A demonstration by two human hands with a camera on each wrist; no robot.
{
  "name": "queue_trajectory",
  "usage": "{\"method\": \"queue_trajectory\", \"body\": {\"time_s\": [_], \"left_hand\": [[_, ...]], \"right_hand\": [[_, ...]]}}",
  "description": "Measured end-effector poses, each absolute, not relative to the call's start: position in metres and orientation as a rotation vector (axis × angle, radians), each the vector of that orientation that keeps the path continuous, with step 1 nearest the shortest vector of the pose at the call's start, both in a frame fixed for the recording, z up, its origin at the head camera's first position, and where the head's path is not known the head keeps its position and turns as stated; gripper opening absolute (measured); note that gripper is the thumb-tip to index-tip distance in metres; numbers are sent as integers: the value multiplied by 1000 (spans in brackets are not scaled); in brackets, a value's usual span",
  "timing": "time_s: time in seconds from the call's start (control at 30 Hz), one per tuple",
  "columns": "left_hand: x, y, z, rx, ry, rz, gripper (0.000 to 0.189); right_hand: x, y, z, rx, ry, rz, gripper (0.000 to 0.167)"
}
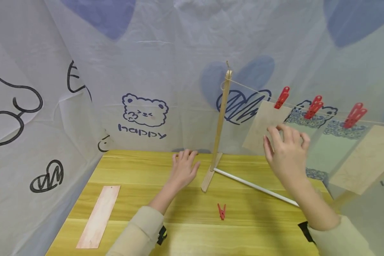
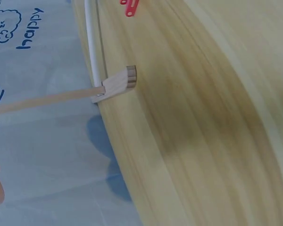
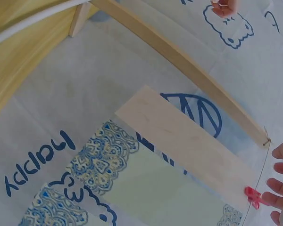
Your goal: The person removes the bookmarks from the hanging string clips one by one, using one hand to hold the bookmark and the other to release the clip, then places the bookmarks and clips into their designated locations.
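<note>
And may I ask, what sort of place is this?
Probably a small indoor craft corner, though I cannot be sure: a wood-grain table, a printed sheet hanging behind and at the left, and a line with cards held by red clips.

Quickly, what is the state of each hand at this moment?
Left hand: open, holding nothing, near the wooden post.
Right hand: open, fingers loosely bent, holding nothing, near a hanging pale strip.

Over the worktop [image 1: 192,238], you can pass between the pale strip [image 1: 98,217] and upright post [image 1: 221,117]; at right, hanging cards [image 1: 259,128] and white rod [image 1: 256,186] obstruct you.
</note>
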State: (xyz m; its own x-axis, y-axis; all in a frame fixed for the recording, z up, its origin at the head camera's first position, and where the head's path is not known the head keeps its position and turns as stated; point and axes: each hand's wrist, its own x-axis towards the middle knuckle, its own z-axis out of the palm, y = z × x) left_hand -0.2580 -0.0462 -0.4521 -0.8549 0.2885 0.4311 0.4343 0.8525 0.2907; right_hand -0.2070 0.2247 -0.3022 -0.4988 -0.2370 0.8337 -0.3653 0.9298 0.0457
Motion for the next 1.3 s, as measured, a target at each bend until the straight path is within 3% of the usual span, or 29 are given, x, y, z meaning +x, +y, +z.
{"method": "queue_trajectory", "body": {"time_s": [1.3], "left_hand": [[-283,26,-412,-688,-2676,-204,39]], "right_hand": [[-244,240,-248,431,-1958,118,19]]}}
